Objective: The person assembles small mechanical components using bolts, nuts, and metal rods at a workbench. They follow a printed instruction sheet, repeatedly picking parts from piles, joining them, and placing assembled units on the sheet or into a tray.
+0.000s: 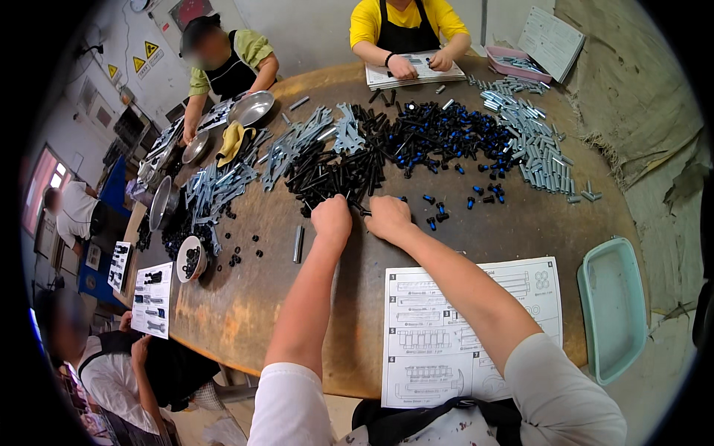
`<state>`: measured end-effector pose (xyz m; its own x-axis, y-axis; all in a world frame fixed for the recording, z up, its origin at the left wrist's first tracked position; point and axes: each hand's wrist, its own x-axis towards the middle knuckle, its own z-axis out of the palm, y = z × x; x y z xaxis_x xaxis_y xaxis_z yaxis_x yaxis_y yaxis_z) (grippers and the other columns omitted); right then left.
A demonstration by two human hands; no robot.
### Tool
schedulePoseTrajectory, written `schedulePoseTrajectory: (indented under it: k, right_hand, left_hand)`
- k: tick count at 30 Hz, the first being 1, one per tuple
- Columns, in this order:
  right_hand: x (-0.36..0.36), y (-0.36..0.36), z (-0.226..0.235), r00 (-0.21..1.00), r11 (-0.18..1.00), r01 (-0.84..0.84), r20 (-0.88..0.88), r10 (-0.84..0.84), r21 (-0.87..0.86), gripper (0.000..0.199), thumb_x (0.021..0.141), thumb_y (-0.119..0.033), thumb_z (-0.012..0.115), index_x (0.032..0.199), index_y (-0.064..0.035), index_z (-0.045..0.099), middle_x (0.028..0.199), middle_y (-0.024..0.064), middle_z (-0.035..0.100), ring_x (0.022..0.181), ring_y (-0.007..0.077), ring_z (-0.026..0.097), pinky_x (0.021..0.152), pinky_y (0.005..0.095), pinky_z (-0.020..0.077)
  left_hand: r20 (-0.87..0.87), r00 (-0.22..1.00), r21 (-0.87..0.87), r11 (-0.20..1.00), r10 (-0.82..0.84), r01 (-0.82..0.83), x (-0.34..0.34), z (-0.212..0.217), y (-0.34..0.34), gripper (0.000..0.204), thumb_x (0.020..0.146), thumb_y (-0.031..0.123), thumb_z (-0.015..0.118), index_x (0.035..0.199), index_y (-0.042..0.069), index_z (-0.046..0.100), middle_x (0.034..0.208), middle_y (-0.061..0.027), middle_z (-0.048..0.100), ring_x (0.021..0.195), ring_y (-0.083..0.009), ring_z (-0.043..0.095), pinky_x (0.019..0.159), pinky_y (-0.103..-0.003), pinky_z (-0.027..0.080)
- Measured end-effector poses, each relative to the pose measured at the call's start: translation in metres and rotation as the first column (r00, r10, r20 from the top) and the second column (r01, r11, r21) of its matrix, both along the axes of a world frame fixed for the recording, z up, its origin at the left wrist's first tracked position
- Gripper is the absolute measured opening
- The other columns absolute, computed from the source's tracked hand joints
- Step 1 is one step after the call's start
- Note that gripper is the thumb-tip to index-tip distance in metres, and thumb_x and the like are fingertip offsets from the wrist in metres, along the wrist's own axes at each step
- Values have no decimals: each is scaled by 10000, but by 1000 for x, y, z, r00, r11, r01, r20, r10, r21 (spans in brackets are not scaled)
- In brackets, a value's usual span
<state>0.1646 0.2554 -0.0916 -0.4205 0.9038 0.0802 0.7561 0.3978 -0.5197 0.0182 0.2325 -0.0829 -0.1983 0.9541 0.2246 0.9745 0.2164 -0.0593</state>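
Bolts (327, 175), long and black, lie heaped straight ahead of me, close enough that I reach their near edge with both arms stretched out. My left hand (332, 217) is closed into a loose fist there, thumb side inward; whatever it may have inside, I can't tell. My right hand (388, 217) is half curled just beside it, and a dark shank shows at its fingertips, though whether pinched or only touched I can't say. Holding the hands this near each other probably lets both work on the same few pieces. The kinds lie roughly grouped, I'd guess so each is easy to find: silver wrenches (294, 149) left of the heap, blue-marked bolts (446, 137) running into it on the right, silver sleeves (539, 152) beyond those. My printed sheet (424, 349) lies under my right forearm, presumably for a glance down. Bare tabletop (245, 297) gives my left elbow room to swing, bounded by scattered nuts (235, 259) and a lone metal tube (298, 244) by that wrist. On the right, the sheet's far corner and then the pale green tray (613, 305), by the table's curving edge, limit a wide sweep.
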Motion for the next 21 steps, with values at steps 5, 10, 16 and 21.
schedulePoseTrajectory:
  k: [5, 10, 16, 21]
  right_hand:
    - [43, -22, 18, 1000, 999, 18, 11, -18, 29, 291, 737, -238, 669, 896, 1, 718, 900, 223, 710, 876, 385, 690, 782, 463, 555]
    - [155, -67, 43, 982, 993, 78, -180, -61, 87, 288, 747, -257, 651, 921, -31, 690, 822, 190, 698, 777, 365, 678, 710, 451, 533]
    - [323, -134, 58, 872, 974, 198, -433, -228, -113, 145, 793, -102, 711, 890, -1, 670, 747, 10, 649, 691, 52, 551, 628, 237, 449]
    - [359, -165, 63, 874, 962, 227, -404, -270, -151, 166, 799, -119, 717, 867, 0, 623, 742, 30, 646, 674, 69, 554, 612, 251, 448]
  left_hand:
    - [6, 999, -181, 983, 42, -40, 4, 17, 11, 136, 802, 105, 645, 879, 83, 754, 948, -155, 737, 909, -308, 721, 779, -400, 573]
    - [33, 999, -263, 965, 12, -3, -7, 15, -4, 295, 718, 234, 677, 914, 25, 748, 954, -182, 728, 958, -346, 700, 813, -423, 566]
    - [769, 638, -170, 951, -36, 258, 2, 52, -34, 263, 745, 243, 748, 881, 28, 683, 690, -36, 638, 633, -138, 589, 566, -288, 447]
    - [971, 204, -26, 802, -121, 596, 125, 83, -83, 127, 809, 213, 740, 858, 118, 672, 683, 50, 574, 602, -46, 478, 536, -214, 340]
